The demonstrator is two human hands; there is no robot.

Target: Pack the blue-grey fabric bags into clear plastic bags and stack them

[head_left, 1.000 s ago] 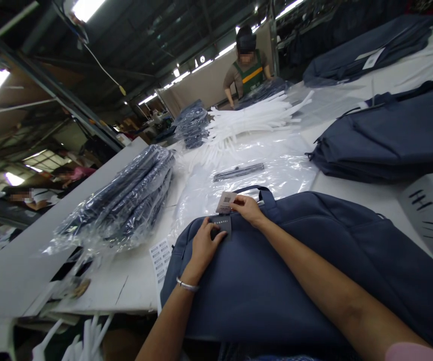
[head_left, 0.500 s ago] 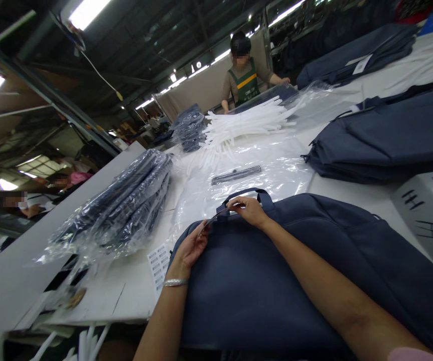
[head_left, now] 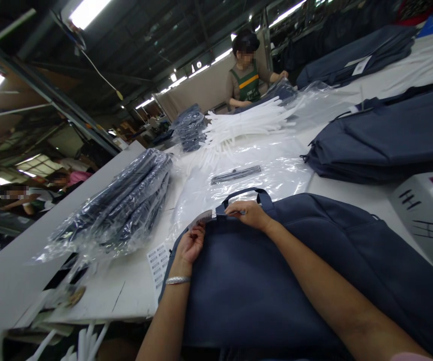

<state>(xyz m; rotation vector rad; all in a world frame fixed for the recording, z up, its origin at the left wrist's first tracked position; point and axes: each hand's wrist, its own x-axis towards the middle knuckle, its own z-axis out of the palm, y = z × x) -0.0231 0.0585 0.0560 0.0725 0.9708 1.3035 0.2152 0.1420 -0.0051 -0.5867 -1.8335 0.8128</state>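
A dark navy bag (head_left: 254,291) lies in front of me, its carry handle (head_left: 248,190) standing up at the top edge. By the handle, my left hand (head_left: 191,244) pinches a small flat tag (head_left: 202,217) that tilts upward, its print too blurred to read. My right hand (head_left: 252,215) is closed at the handle's base on something thin, mostly covered by the fingers. A fine light line shows between the tag and the right fingertips. Both forearms reach over the bag.
Left are plastic-wrapped bags (head_left: 118,200) and a barcode label sheet (head_left: 158,268). Clear plastic bags (head_left: 276,160) and white strips (head_left: 246,123) lie ahead. Right are stacked navy bags (head_left: 389,135) and a grey bin (head_left: 423,220). A co-worker (head_left: 248,75) stands across the table.
The thin strip that spanned both hands is now a tag turned face-on in my left hand, apart from my right fingers. The co-worker has shifted slightly right.
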